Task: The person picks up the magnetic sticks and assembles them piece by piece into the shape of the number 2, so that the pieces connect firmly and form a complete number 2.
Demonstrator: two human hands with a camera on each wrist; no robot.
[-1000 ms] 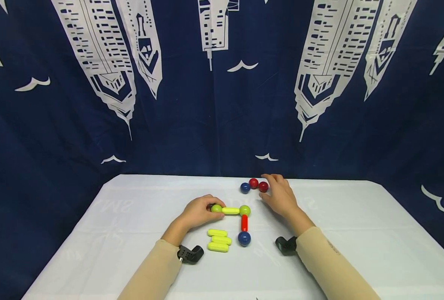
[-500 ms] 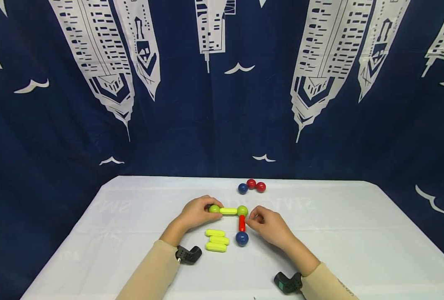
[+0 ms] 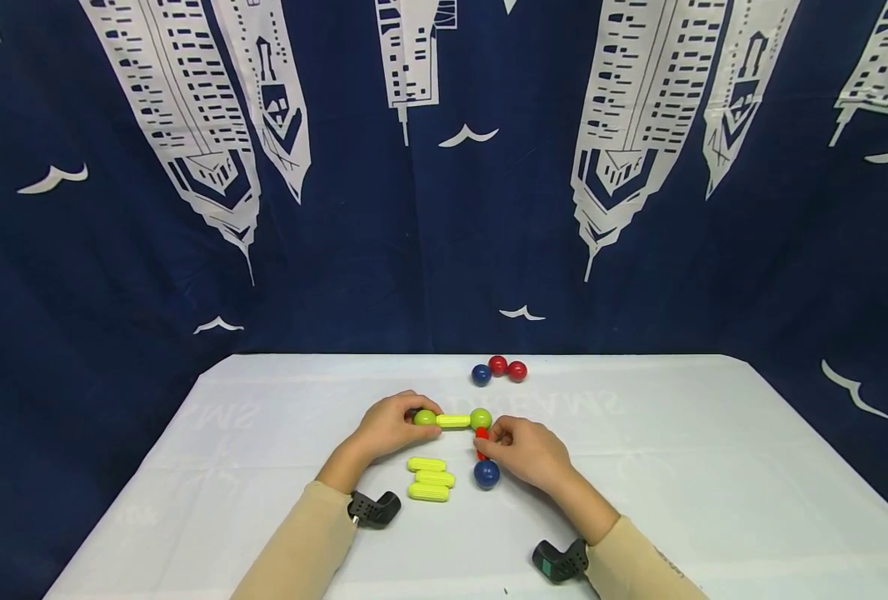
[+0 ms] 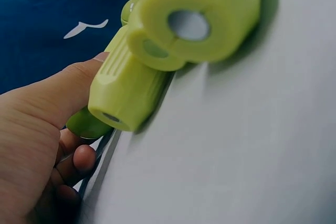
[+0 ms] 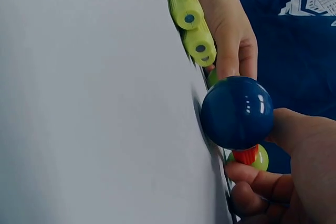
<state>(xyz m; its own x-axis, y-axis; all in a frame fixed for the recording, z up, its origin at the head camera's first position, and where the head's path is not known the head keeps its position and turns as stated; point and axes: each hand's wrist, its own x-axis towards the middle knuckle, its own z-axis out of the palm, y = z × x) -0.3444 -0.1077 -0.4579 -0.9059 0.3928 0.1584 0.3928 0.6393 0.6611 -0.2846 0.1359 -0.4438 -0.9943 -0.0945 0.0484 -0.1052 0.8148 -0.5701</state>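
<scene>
My left hand (image 3: pixel 390 427) grips a lime-green ball (image 3: pixel 425 418) between thumb and fingers. From that ball a yellow-green rod (image 3: pixel 454 422) runs right to a second green ball (image 3: pixel 480 417). A red rod (image 3: pixel 481 432) extends from there toward me and meets a glossy blue ball (image 3: pixel 486 474), forming a corner shape flat on the table. With thumb and fingers, my right hand (image 3: pixel 531 452) pinches the red rod, partly covering it. In the right wrist view the blue ball (image 5: pixel 237 113) hides most of that rod.
Several loose yellow-green rods (image 3: pixel 431 479) with metal ends lie side by side near my left wrist. At the far edge of the white table (image 3: pixel 264 533) sit a blue ball (image 3: pixel 481 375) and two red balls (image 3: pixel 498 365). A dark blue printed cloth (image 3: pixel 429 250) hangs behind.
My right hand came back from the red balls at the far edge, leaving them there, and now pinches the red rod. The left hand has kept its hold on the green ball.
</scene>
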